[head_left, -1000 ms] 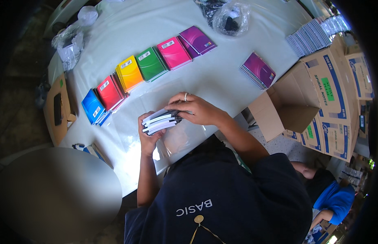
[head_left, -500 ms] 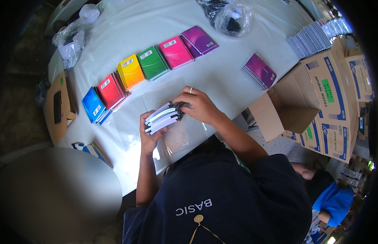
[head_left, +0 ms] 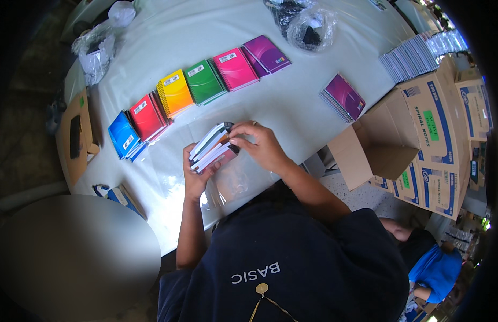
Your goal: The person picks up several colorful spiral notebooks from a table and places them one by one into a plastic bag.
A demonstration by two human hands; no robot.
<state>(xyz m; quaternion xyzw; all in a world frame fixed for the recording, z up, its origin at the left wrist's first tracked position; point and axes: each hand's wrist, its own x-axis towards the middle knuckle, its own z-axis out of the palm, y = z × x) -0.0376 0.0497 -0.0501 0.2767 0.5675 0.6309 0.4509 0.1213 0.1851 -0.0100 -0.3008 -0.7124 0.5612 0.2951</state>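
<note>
Gripping a notebook stack (head_left: 211, 147), left hand (head_left: 197, 174) and right hand (head_left: 262, 146), over white table (head_left: 292, 107) beside cardboard boxes (head_left: 420, 139).

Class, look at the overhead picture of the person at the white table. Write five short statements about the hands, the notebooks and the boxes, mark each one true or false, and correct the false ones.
1. Both hands, left hand and right hand, hold a small stack of spiral notebooks. True.
2. The row of coloured notebooks lies on the floor. False: it lies on the white table.
3. The blue notebook sits at the row's left end. True.
4. The open cardboard box stands left of the person. False: right.
5. The green notebook lies beside the yellow notebook. True.
</note>
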